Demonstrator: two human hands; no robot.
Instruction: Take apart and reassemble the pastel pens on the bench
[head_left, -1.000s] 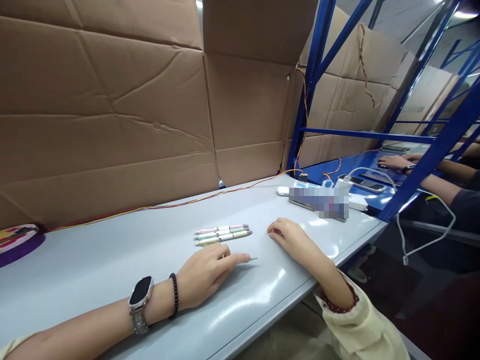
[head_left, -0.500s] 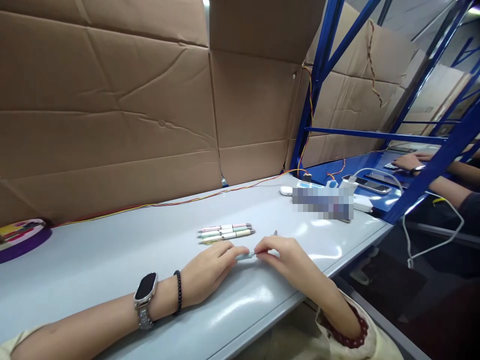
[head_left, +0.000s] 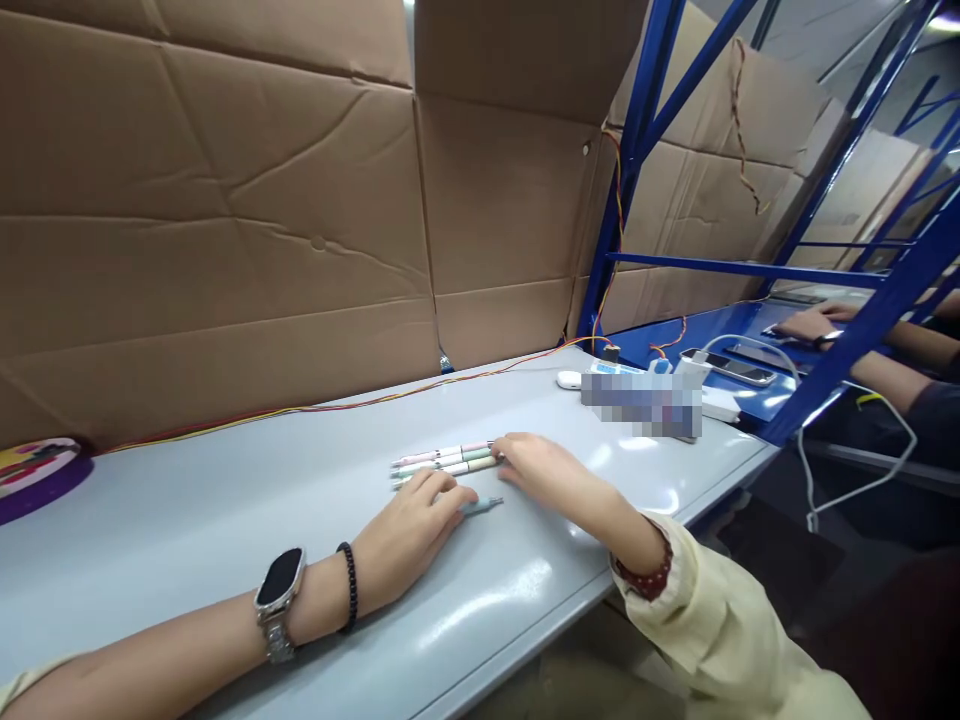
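Note:
My left hand (head_left: 409,535) rests on the table with its fingers closed round a light blue pen (head_left: 480,506), whose tip points right past the fingers. Just behind it, several pens (head_left: 450,458) in pink, green and cream lie side by side in a row. My right hand (head_left: 544,475) is at the right end of that row, fingers bent down over the pen tips. Its fingertips are partly hidden and slightly blurred, so whether it grips a pen does not show clearly.
Tall cardboard (head_left: 225,220) walls the back of the grey table (head_left: 225,480). At left sits a purple-rimmed round object (head_left: 45,485). A power strip, cables and a blurred-out item (head_left: 641,405) lie at right, beside a blue metal frame (head_left: 630,190). Another person's hands (head_left: 810,325) are beyond it.
My right hand has let go of the blue pen's tip and moved up and back to the ends of the row of pens. The left hand has shifted slightly left with the blue pen.

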